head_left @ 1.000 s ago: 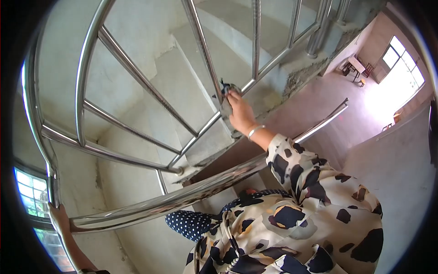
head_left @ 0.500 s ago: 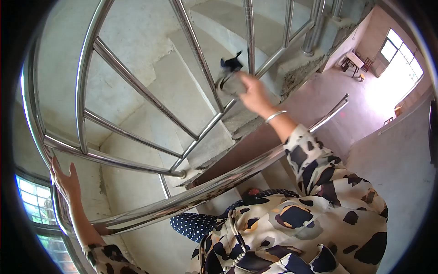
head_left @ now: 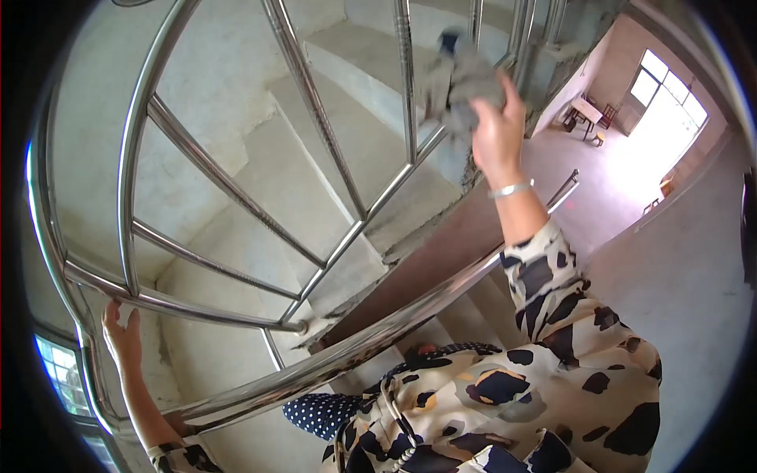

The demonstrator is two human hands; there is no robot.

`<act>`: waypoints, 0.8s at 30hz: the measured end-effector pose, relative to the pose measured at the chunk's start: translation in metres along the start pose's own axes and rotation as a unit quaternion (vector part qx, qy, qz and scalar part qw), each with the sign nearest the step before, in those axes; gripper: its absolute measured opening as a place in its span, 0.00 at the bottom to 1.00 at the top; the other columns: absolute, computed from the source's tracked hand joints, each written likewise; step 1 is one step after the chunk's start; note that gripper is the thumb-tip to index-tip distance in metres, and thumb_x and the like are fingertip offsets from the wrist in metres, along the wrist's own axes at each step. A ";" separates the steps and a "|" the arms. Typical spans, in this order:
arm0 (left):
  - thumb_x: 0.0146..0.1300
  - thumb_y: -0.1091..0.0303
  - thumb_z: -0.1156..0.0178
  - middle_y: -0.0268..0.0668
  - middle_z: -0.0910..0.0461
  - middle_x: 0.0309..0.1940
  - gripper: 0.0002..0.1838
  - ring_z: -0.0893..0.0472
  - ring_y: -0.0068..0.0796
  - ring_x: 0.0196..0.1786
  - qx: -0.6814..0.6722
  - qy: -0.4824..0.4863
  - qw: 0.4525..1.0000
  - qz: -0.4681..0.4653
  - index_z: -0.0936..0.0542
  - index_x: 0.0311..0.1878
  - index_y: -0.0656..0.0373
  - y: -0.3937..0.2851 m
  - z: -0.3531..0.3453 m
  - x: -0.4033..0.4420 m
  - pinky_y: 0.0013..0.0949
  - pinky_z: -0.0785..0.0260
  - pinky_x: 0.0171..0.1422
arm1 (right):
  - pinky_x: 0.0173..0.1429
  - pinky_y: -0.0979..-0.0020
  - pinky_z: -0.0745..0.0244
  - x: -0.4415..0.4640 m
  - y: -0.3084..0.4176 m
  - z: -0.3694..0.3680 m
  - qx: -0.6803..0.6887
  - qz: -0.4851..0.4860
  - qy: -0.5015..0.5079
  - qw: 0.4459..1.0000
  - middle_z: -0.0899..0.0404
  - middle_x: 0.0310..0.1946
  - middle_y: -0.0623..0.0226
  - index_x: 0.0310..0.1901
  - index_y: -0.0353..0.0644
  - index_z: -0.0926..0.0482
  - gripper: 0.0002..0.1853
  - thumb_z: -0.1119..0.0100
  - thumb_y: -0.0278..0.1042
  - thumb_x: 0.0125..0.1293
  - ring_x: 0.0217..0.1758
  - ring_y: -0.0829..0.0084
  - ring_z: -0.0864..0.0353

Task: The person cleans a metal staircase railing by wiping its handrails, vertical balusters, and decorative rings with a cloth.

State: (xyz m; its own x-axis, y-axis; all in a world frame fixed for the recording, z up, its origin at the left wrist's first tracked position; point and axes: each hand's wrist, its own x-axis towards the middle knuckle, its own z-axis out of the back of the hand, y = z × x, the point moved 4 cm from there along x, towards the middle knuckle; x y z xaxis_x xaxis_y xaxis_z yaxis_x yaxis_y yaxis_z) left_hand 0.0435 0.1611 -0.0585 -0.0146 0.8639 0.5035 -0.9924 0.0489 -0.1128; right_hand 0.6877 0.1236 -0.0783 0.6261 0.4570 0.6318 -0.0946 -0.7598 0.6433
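Note:
My right hand is closed on a crumpled grey cloth with a dark patch at its top, blurred by motion. The cloth is beside the steel balusters of a stair railing; whether it touches one I cannot tell. Low on the left, my left hand has its thumb and fingers apart, fingertips up against the underside of the lower steel rail. Nothing shows in that hand. A thick polished handrail runs across in front of my body.
Curving concrete steps rise behind the railing, with rough broken edges. More steps lead down below the handrail. At the lower level, a table and stools stand near a bright doorway. A barred window is at lower left.
My right hand has moved up and to the right with the cloth, away from the balusters' lower ends. My left hand has shifted slightly down, and its fingers are more bent. The view has shifted a little.

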 end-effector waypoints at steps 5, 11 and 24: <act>0.50 0.71 0.39 0.40 0.29 0.47 0.35 0.29 0.33 0.45 -0.049 -0.007 0.997 0.061 0.41 0.63 0.55 -0.025 0.000 -0.010 0.36 0.33 0.45 | 0.48 0.67 0.29 0.077 0.005 -0.069 -0.160 0.274 0.056 0.947 0.25 0.39 0.54 0.52 0.28 0.34 0.24 0.46 0.25 0.51 0.41 0.60 0.24; 0.50 0.73 0.41 0.41 0.29 0.43 0.36 0.28 0.31 0.40 -0.118 0.027 0.989 0.083 0.43 0.64 0.54 -0.032 -0.007 -0.019 0.33 0.32 0.41 | 0.47 0.55 0.31 -0.002 -0.079 -0.023 -0.369 0.074 0.111 0.920 0.32 0.45 0.42 0.46 0.30 0.35 0.25 0.41 0.36 0.50 0.47 0.44 0.30; 0.58 0.64 0.43 0.26 0.26 0.26 0.06 0.37 0.14 0.24 -0.591 -0.051 0.790 0.154 0.30 0.34 0.50 -0.053 0.004 0.037 0.20 0.48 0.27 | 0.45 0.65 0.30 0.103 0.026 -0.074 -0.111 0.153 0.102 0.977 0.22 0.38 0.52 0.45 0.31 0.30 0.18 0.47 0.29 0.50 0.40 0.60 0.22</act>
State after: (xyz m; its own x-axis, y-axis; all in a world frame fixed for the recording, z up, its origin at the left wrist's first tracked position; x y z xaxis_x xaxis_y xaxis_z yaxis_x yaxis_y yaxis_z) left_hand 0.0949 0.1884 -0.0304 -0.3037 0.8841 0.3553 -0.1322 0.3301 -0.9346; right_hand 0.6920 0.1850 0.0358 0.3783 0.3244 0.8670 -0.4321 -0.7664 0.4753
